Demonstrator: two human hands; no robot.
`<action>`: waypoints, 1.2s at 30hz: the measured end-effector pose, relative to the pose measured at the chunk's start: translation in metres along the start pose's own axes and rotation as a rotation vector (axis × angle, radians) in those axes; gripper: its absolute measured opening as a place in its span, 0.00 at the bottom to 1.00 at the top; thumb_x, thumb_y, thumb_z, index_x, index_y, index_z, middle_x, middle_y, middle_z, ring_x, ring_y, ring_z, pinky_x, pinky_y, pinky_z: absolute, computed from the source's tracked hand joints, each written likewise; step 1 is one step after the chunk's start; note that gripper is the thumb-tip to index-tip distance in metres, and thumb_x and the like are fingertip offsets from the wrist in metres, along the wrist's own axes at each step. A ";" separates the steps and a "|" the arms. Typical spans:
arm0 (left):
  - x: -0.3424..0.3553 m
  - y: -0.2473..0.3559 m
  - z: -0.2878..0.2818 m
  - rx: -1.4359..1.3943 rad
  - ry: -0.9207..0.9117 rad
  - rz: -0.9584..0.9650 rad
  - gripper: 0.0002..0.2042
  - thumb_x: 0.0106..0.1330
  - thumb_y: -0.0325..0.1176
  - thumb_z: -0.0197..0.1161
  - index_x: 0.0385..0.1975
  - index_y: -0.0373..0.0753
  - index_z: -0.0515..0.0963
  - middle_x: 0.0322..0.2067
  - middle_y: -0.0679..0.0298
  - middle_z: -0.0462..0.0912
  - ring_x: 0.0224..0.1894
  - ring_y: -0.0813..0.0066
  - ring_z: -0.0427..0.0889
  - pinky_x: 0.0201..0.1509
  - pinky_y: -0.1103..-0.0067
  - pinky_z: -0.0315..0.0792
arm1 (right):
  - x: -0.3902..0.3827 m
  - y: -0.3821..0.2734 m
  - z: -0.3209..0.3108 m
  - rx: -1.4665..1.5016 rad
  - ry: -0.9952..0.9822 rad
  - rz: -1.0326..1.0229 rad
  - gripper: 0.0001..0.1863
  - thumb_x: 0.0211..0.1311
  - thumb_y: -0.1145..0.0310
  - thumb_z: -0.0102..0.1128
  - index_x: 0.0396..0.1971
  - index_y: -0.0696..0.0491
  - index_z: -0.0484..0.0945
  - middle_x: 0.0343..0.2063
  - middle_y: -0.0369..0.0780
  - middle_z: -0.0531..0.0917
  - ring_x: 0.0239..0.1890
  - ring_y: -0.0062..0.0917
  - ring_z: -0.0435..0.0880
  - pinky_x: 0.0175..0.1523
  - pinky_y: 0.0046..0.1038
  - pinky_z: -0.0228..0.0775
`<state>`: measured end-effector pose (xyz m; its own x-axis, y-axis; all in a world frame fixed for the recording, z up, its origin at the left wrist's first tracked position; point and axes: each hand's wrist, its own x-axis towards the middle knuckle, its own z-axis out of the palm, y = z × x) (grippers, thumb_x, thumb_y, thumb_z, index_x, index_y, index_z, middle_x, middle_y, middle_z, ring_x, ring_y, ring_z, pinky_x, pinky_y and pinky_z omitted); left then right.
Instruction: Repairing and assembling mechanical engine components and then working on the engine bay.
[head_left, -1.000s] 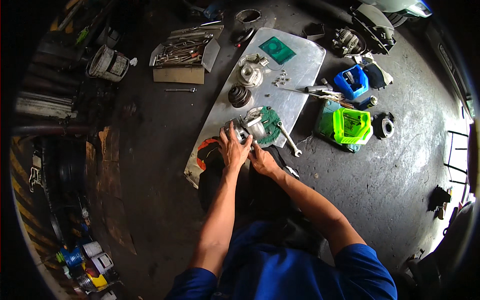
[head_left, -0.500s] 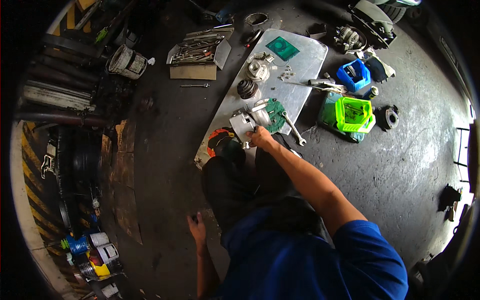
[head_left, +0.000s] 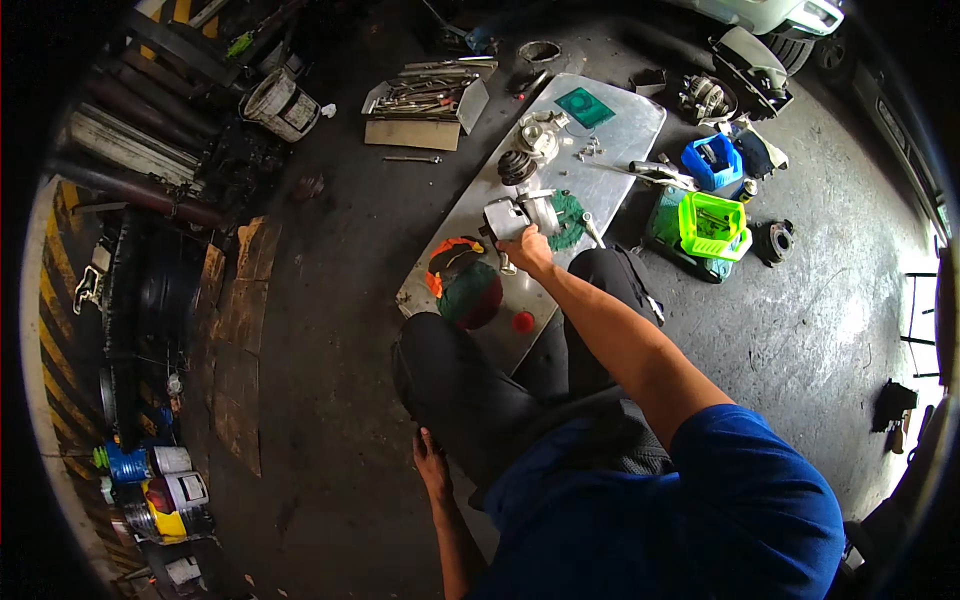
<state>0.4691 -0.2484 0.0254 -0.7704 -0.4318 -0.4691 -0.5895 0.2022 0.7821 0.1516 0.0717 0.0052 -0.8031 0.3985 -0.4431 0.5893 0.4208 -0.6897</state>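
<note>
Low beside the left thigh hangs the left hand, fingers partly hidden – whether it holds anything I cannot tell. Ahead of it, an orange-edged dark item lies on the worktop. Next comes the metal housing, gripped at its near edge by the right hand. Handling the housing one-handed looks like the step here; turning it would probably call for both hands. Just right of that grip are a flat green piece and a wrench.
</note>
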 end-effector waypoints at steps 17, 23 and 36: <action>-0.001 0.110 0.052 0.351 0.184 0.588 0.26 0.74 0.45 0.55 0.66 0.37 0.65 0.61 0.42 0.67 0.64 0.42 0.67 0.67 0.59 0.63 | -0.029 0.038 0.004 -0.169 0.033 -0.272 0.46 0.55 0.43 0.66 0.59 0.66 0.62 0.45 0.60 0.81 0.49 0.52 0.82 0.55 0.42 0.76; 0.000 0.104 0.054 0.329 0.140 0.532 0.26 0.74 0.45 0.54 0.66 0.37 0.65 0.61 0.42 0.67 0.64 0.42 0.67 0.67 0.58 0.62 | -0.023 0.038 0.006 -0.165 0.012 -0.258 0.45 0.52 0.46 0.69 0.57 0.65 0.61 0.47 0.61 0.79 0.52 0.53 0.80 0.57 0.43 0.75; -0.002 0.101 0.057 0.292 0.118 0.566 0.26 0.74 0.42 0.54 0.67 0.35 0.64 0.62 0.41 0.66 0.65 0.43 0.66 0.68 0.59 0.60 | -0.050 0.068 0.025 -0.134 -0.046 -0.099 0.62 0.48 0.55 0.71 0.72 0.65 0.35 0.48 0.62 0.78 0.50 0.53 0.81 0.57 0.41 0.75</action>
<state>0.3975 -0.1767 0.0821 -0.9593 -0.2790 0.0442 -0.1548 0.6503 0.7437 0.2293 0.0600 -0.0341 -0.8592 0.3129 -0.4049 0.5111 0.5624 -0.6500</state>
